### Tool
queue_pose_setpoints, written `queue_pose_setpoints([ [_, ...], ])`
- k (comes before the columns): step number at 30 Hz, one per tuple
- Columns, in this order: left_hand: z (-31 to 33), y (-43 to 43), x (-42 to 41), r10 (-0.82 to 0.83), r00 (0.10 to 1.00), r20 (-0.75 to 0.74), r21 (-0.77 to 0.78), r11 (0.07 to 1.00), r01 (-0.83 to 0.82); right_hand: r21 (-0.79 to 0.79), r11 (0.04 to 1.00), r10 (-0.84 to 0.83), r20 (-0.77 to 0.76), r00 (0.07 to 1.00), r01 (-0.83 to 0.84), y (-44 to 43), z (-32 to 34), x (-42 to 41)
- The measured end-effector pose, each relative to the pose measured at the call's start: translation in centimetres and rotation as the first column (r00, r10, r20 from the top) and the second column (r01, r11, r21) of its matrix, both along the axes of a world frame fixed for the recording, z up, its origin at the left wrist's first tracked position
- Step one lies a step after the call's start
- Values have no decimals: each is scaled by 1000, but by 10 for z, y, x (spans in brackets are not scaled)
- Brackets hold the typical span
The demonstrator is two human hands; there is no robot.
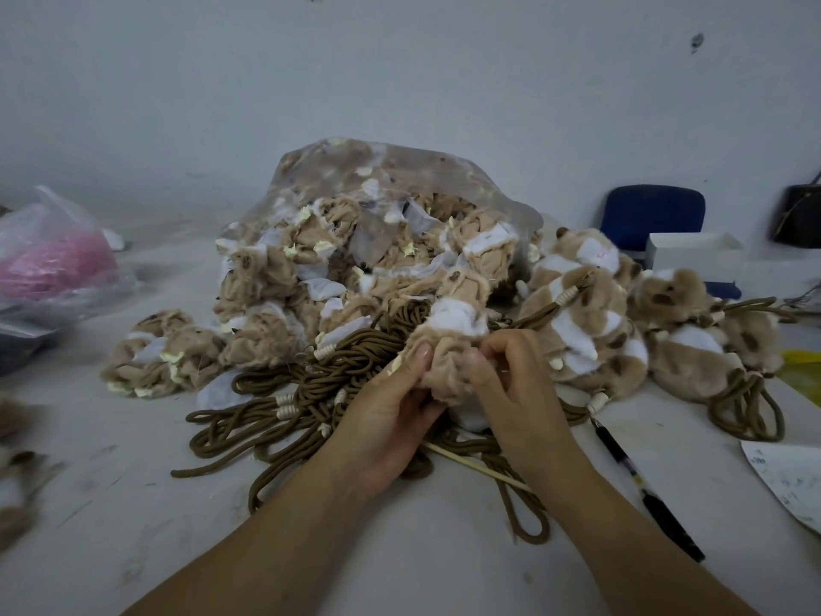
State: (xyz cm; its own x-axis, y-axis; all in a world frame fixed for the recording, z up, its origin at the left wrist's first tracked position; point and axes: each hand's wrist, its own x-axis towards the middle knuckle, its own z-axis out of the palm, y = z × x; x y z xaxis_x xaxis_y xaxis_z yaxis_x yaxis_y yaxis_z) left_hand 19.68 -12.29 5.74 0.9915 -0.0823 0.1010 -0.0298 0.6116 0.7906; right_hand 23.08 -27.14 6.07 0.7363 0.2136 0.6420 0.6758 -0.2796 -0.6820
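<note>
Plush skin over cords, long axis pointing away, white end far; fingers of left hand and right hand clamped on near end.

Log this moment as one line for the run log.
left hand: pinches plush piece | right hand: pinches same plush piece | below: brown cords | nearby: wooden stick, black pen, clear bag

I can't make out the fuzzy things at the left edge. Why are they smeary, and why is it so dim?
Head view: the plush pieces at the left edge are smeared and stretched, probably by the wide lens; the light is dim and bluish, shadows soft; the plush skin between the left hand and right hand looks sharp.
</note>
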Motion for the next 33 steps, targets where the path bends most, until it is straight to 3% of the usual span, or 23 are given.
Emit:
queue_pose_setpoints([
  [6, -1, -2, -1, 21, 1000, -2, 150, 989, -21, -43, 998, -37, 37, 999, 39, 4, -2, 4],
  [15, 4, -2, 1, 169, 985, -37, 181, 971, -159, 68, 998, 6, -221, 975, 10, -1, -1, 9],
  [20, 6, -3, -1, 159, 986, -51, 3, 987, -159, 127, 992, 31, -202, 979, -5, -4, -2, 6],
  [25, 7, -4, -2, 80, 996, -41, -163, 983, -86, -15, 998, -62, -97, 993, 60, 5, -2, 1],
  [27, 7, -7, -4, 97, 994, -43, -94, 990, -101, -14, 997, -71, -107, 992, 70, 6, -3, 4],
  [29, 8, -11, -6, 209, 978, -17, 106, 973, -206, -4, 995, -98, -123, 988, 98, 4, -3, 9],
  [31, 6, -13, -6, 356, 929, 103, 371, 853, -368, 6, 996, -82, -171, 982, 84, 1, -3, 13],
  [33, 6, -11, -8, 420, 850, 318, 552, 648, -526, 3, 998, -69, -186, 980, 70, -2, -4, 14],
])
